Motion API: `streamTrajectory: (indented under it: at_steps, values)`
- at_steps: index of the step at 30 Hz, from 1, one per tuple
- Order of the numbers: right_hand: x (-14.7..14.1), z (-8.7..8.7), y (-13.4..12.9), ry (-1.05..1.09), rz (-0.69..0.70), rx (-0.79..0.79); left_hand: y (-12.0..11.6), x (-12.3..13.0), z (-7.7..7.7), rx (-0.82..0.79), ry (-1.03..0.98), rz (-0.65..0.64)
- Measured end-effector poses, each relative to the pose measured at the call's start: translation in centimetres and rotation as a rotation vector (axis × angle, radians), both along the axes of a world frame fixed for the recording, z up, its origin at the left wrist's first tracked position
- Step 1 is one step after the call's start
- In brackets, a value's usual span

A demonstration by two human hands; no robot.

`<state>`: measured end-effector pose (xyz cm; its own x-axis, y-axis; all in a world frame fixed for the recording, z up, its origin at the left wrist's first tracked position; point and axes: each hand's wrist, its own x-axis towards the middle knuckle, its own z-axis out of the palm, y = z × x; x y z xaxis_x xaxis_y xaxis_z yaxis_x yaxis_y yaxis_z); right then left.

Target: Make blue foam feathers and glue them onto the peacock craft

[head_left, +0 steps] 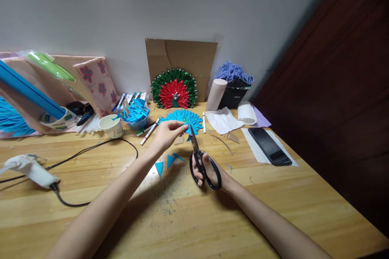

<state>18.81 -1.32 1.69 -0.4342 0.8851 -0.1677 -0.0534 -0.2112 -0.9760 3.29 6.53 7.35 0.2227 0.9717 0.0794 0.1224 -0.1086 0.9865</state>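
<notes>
Between the thumb and fingers of my left hand (171, 132) is a small piece of blue paper (190, 129). My right hand (209, 170) has its thumb and fingers through the black handles of a pair of scissors (196, 145). The blades point up and away, with their tips at the blue piece. Just behind lies a fan-shaped blue paper craft (173, 116), partly hidden by my left hand. Nearer to me on the table lie several blue triangular scraps (159, 168).
A red and green peacock craft (174, 91) leans on cardboard (188, 52) at the wall. To the left are a glue gun (32, 171) with a black cord, a paper cup (111, 126) and a tub of blue strips (135, 115). A phone (270, 147) lies right.
</notes>
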Motion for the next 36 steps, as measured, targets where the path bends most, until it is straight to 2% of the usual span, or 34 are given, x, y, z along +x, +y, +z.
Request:
streamTrajectory:
  at_steps: [7, 17, 23, 29, 36]
  values:
    - [-0.2, -0.1, 0.0, 0.057, -0.020, -0.033, -0.3, 0.1, 0.5, 0.000, 0.002, 0.013]
    - [-0.1, -0.8, 0.1, 0.034, -0.046, 0.029, -0.4, 0.1, 0.6, 0.015, 0.016, 0.012]
    - [-0.1, -0.1, 0.1, 0.041, -0.025, -0.030, -0.7, 0.1, 1.1, 0.029, 0.075, -0.044]
    - [-0.2, -0.7, 0.4, 0.114, -0.052, -0.083, -0.8, 0.2, 1.3, 0.015, 0.095, -0.044]
    - [-0.1, -0.5, 0.2, 0.028, -0.083, 0.001, -0.7, 0.2, 1.3, 0.011, 0.111, -0.046]
